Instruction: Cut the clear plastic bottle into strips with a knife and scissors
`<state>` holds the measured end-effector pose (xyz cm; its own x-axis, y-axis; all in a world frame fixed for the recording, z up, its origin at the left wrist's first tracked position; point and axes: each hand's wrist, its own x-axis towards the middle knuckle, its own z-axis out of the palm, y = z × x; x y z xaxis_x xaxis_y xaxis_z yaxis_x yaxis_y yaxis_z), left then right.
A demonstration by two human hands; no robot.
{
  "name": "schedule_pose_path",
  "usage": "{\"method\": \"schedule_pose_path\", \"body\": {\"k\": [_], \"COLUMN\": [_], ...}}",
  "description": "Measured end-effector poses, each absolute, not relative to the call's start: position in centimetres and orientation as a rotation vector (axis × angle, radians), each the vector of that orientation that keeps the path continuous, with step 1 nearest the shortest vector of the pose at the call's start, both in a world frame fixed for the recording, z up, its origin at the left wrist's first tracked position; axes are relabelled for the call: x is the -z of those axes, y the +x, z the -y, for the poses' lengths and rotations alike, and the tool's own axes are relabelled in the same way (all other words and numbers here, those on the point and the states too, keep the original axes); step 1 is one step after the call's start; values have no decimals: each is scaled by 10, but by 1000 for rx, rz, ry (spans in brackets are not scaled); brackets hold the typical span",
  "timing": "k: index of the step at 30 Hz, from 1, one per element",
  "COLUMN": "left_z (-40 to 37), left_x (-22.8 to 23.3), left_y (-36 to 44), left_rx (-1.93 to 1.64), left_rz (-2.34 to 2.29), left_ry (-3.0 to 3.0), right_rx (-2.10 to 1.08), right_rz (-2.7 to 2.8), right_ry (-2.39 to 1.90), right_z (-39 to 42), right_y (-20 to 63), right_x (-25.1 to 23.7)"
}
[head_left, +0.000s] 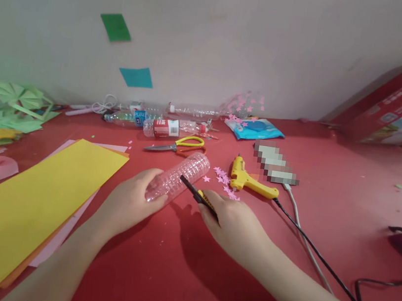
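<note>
Left hand [130, 203]: grips clear plastic bottle [178, 175], lying mid-worktop [170, 265].
Right hand [232, 222]: clasps yellow-black cutter [198, 196], tip touching bottle.
Right: glue gun [247, 178].
Far: scissors [179, 146].
Left: yellow paper [28, 206].

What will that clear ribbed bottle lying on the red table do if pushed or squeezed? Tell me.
The clear ribbed bottle lies on its side, so it would probably roll if the left hand let go. It looks empty and thin-walled, so likely light and easily dented. The right hand holds a utility knife against it; the smooth plastic may let the blade skid.
</note>
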<state>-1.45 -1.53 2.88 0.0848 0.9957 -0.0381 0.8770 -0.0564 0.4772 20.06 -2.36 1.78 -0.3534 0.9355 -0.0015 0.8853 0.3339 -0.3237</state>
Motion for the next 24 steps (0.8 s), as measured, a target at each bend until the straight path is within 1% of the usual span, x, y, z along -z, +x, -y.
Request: {"method": "schedule_pose_path", "body": {"k": [6, 10, 17, 21, 24], "left_z": [16, 15, 14, 13, 14], "left_x": [-19, -13, -12, -11, -11], "left_y": [-1, 3, 5, 6, 6], "left_rx": [-116, -29, -28, -56, -110], "left_rz": [-2011, -2064, -2056, -2066, -2077], "left_ry": [2345, 2462, 2527, 2472, 2436], "right_rx": [-297, -164, 163, 165, 202], "right_rz": [2520, 2610, 2887, 2928, 2854], "right_ry": [-1671, -1750, -1654, -1629, -1669], "right_z": [28, 25, 26, 23, 19], "right_y": [192, 187, 184, 183, 181], "right_x": [-20, -25, -39, -55, -71]}}
